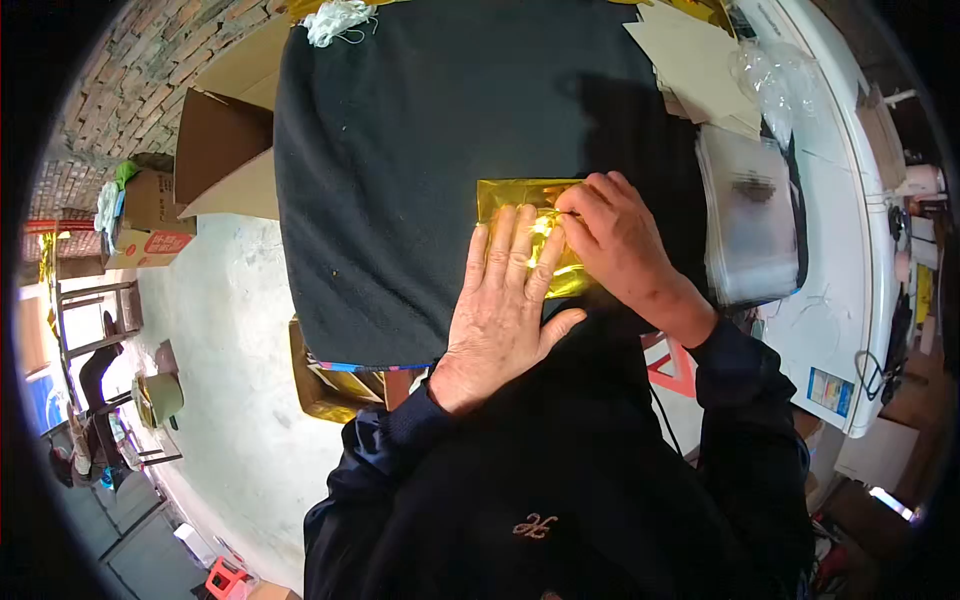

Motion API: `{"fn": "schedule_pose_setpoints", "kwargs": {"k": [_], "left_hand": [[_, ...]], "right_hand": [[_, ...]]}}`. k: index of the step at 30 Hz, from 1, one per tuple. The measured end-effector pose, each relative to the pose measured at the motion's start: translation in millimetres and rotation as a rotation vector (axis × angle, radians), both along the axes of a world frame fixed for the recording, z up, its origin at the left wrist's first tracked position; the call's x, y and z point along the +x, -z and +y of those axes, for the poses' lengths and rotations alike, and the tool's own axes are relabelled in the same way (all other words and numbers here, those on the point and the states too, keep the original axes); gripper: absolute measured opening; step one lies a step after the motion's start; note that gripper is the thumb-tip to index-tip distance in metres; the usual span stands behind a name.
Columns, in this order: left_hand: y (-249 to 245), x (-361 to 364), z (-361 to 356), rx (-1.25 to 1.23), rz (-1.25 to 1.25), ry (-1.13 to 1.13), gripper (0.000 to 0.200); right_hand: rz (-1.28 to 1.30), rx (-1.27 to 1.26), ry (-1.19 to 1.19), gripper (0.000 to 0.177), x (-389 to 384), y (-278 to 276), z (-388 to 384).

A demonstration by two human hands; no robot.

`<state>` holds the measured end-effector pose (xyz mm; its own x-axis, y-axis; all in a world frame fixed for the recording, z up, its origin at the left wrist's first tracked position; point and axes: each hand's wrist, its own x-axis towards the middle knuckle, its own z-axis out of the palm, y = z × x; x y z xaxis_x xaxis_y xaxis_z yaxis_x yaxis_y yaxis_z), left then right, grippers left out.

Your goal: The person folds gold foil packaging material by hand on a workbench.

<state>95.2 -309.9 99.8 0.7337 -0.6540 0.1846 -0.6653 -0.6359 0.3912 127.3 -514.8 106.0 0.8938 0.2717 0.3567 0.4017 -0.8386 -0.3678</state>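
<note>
Pressing down with its palm, the left hand (505, 300) lies open and flat, fingers straight and together, on the lower part of a gold foil sheet (515, 198). The sheet sits a little right of the middle of the frame, on the black cloth (400, 150) that drapes the table (372, 366). The flat palm looks meant to pin the slippery foil so that it cannot slide or spring up.

The right hand (620, 240) comes in from the right and overlaps the sheet's right side. Its fingers are curled, with thumb and forefinger nipped together on the foil near its upper edge. Whether they grip a fold or only a crease is too small to tell. With the other hand holding the sheet down, the fingertips appear free for fine work.

A stack of clear plastic bags (750, 220) lies just right of the hands, seemingly kept within easy reach. A tuft of white thread (335, 20) rests at the top edge of the cloth. An open cardboard box (215, 150) stands in the upper left, and more gold sheets (320, 395) show below the near edge.
</note>
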Motion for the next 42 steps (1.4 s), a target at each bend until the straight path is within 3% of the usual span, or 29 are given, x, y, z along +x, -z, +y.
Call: {"fn": "schedule_pose_setpoints", "kwargs": {"k": [2, 5, 8, 12, 15, 19, 24, 30, 33, 36, 42], "left_hand": [[-2, 0, 0, 0.005, 0.014, -0.001, 0.092], [2, 1, 1, 0.02, 0.01, 0.008, 0.089], [4, 2, 0, 0.007, -0.014, 0.001, 0.082], [9, 2, 1, 0.022, -0.059, 0.0, 0.078], [7, 2, -1, 0.008, -0.042, -0.008, 0.077], [5, 3, -2, 0.043, -0.03, -0.008, 0.073], [3, 2, -3, 0.037, -0.023, -0.018, 0.072], [7, 1, 0, 0.057, -0.035, -0.003, 0.079], [8, 0, 0, 0.005, -0.033, -0.001, 0.081], [8, 0, 1, -0.023, -0.036, 0.001, 0.084], [4, 0, 1, -0.029, -0.038, -0.018, 0.089]], "right_hand": [[-0.01, -0.028, 0.02, 0.013, -3, -3, 2], [-0.228, -0.063, 0.017, 0.024, -10, -9, 3], [-0.27, 0.047, -0.138, 0.033, -37, -7, 6], [-0.121, 0.104, -0.177, 0.054, -67, -2, 22], [-0.105, 0.145, -0.154, 0.054, -68, -2, 20], [-0.181, -0.085, -0.092, 0.05, -48, -15, 3], [-0.008, 0.027, 0.011, 0.041, -28, -6, 6], [0.135, 0.145, -0.048, 0.029, -6, 0, -3], [0.336, 0.325, -0.086, 0.022, 4, -1, -7], [0.454, 0.304, -0.061, 0.021, 9, -15, -7], [0.175, 0.121, -0.094, 0.013, 5, -14, -2]]}}
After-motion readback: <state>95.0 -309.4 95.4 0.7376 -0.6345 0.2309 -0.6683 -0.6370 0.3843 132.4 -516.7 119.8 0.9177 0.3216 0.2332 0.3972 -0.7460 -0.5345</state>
